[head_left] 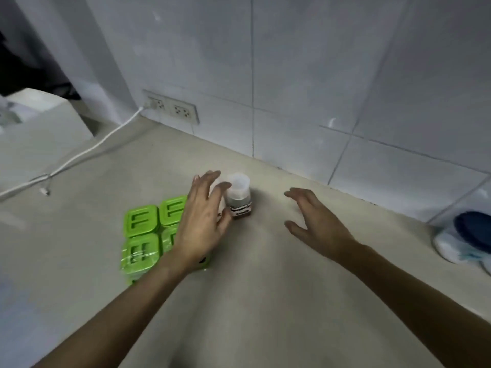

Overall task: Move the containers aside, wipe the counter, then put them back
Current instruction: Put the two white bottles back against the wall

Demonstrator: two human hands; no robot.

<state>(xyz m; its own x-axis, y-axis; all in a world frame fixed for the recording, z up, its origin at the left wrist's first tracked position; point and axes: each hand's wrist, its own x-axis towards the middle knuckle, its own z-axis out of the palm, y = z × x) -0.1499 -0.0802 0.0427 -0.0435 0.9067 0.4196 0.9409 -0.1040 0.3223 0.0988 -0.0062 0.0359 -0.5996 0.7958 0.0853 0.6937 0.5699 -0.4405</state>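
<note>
A small jar [239, 197] with a translucent white cap and a dark label stands upright on the beige counter [265, 288], near the tiled wall. My left hand [204, 221] hovers just left of it, fingers spread, the fingertips close to its cap; whether they touch is unclear. A second pale jar seems partly hidden behind that hand. My right hand [313, 221] is open to the jar's right, well apart from it. Several green-lidded square containers [148, 235] sit grouped at the left, partly covered by my left wrist.
A white cable [87, 152] runs from a wall socket [172, 108] across the counter's back left. A white appliance [39, 128] stands at far left. At the right edge lies a dark blue lid on white containers [467, 240].
</note>
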